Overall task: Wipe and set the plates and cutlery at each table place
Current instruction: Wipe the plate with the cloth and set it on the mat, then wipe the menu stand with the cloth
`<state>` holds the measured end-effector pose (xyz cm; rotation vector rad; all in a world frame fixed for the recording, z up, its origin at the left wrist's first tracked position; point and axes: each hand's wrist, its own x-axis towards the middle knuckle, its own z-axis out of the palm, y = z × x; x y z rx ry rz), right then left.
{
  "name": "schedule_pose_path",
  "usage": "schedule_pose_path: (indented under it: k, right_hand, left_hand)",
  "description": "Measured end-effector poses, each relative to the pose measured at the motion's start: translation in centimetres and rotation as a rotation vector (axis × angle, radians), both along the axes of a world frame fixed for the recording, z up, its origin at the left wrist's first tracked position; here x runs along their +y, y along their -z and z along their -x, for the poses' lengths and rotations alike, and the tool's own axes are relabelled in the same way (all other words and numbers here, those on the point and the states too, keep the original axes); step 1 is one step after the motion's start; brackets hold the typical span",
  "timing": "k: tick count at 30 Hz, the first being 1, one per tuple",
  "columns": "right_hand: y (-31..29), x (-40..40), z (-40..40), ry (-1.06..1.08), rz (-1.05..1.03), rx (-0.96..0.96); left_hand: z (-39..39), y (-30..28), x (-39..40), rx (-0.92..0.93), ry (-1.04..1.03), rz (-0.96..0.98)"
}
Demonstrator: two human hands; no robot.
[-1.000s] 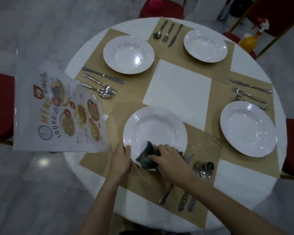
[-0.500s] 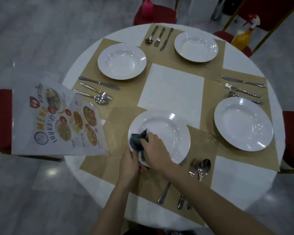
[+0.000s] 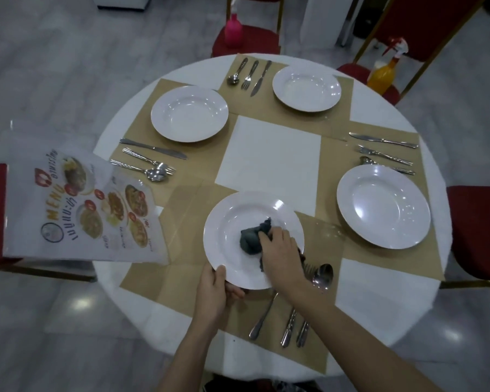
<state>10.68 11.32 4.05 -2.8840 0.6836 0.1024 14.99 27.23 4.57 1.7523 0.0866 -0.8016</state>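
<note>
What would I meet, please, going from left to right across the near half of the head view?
Menu → left hand → near plate → cloth → right hand → spoon → right plate → red chair.

a laminated menu (image 3: 85,213) is lying at the left edge of the round white table (image 3: 379,312), overhanging it. red-cushioned chairs (image 3: 477,233) are standing around. a pink bottle (image 3: 233,31) is sitting on the far chair, and an orange spray bottle (image 3: 384,71) on another.
</note>
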Motion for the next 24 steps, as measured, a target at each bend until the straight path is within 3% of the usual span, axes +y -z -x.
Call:
schedule_pose_path:
  k: [9, 13, 16, 24]
  right_hand:
    - [-2.5, 3.7, 0.7, -0.286, -0.326, -0.119]
    - [-2.6, 2.1, 3.9, -0.108, -0.428, -0.269]
    - [-2.3, 0.6, 5.2, -0.008, -0.420, -0.272]
    - [-1.9, 0.9, 4.2, -0.027, -0.410, -0.257]
  left_hand:
    - [-0.7, -0.9, 1.8, -0.037, -0.030, -0.007]
    - [-0.8, -1.0, 4.8, -0.080, -0.024, -0.006]
    - [-0.4, -1.0, 6.2, -0.075, -0.012, -0.023]
    - [-0.1, -1.2, 4.9, -0.030, -0.042, -0.016]
